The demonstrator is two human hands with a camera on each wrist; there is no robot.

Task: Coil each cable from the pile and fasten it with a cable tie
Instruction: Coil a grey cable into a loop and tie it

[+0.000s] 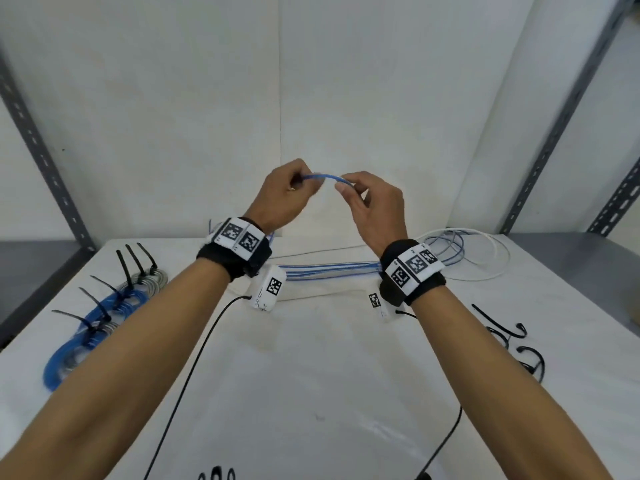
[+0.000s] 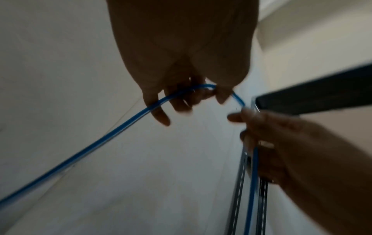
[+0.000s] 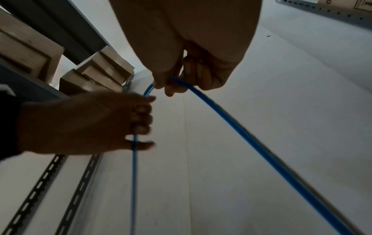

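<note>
Person's left hand (image 1: 282, 195) and right hand (image 1: 375, 206) raised above table (image 1: 311, 358), close together, fingers of each curled round one blue cable (image 1: 325, 177) – short arc spans between them, both ends trailing down toward table. Loose cable pile (image 1: 464, 252) behind right wrist; tied coils (image 1: 100, 317) at left; spare black ties (image 1: 509, 341) at right. Risk, as judgement: hanging lengths could snag pile, or springy cable slip pinch – loop would open.

Head view downward from above; wrist views upward, close, both hands (image 1: 325, 199) shared.
</note>
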